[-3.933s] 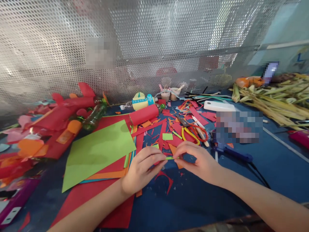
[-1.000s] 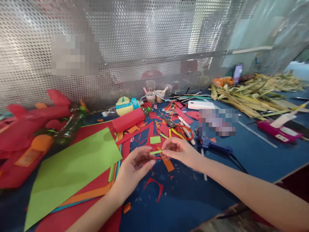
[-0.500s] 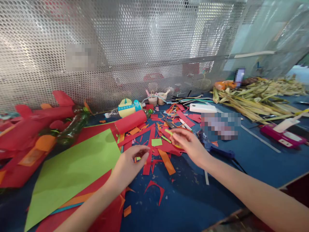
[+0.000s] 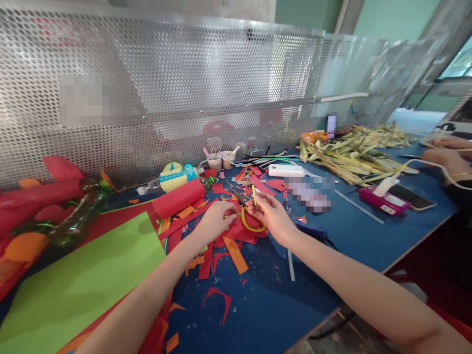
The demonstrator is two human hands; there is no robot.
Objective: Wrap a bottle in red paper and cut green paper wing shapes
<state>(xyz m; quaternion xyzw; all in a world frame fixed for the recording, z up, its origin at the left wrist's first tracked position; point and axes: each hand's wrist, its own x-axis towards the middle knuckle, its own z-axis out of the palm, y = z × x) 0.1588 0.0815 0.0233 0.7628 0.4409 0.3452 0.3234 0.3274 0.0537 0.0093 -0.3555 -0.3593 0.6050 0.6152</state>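
Note:
My right hand point(image 4: 273, 216) is closed in a pinch on a thin light-green paper strip point(image 4: 254, 194), which stands up from the fingertips. Facing it, my left hand point(image 4: 216, 220) has its thumb and fingers closed on a small green strip point(image 4: 231, 214), mostly covered by the fingers. Between and just below the hands are scissors with a yellow handle point(image 4: 253, 228); whether the right fingers touch them I cannot tell. Red and orange paper scraps point(image 4: 236, 255) lie under both hands. A bottle wrapped in red paper point(image 4: 179, 198) lies behind the left hand.
Large green paper sheet point(image 4: 88, 275) at left, beside red-covered bottles point(image 4: 40, 194). Behind are small cups point(image 4: 228, 160), a white device point(image 4: 286, 170) and dried stalks point(image 4: 342, 157). At right, a blue glue gun point(image 4: 311, 231), a magenta power strip point(image 4: 385, 199) and another person's hands point(image 4: 448, 152).
The view has swung right, bringing another person's hands into sight. My left hand has reached forward and taken a small green strip. The strip in my right hand has turned upright.

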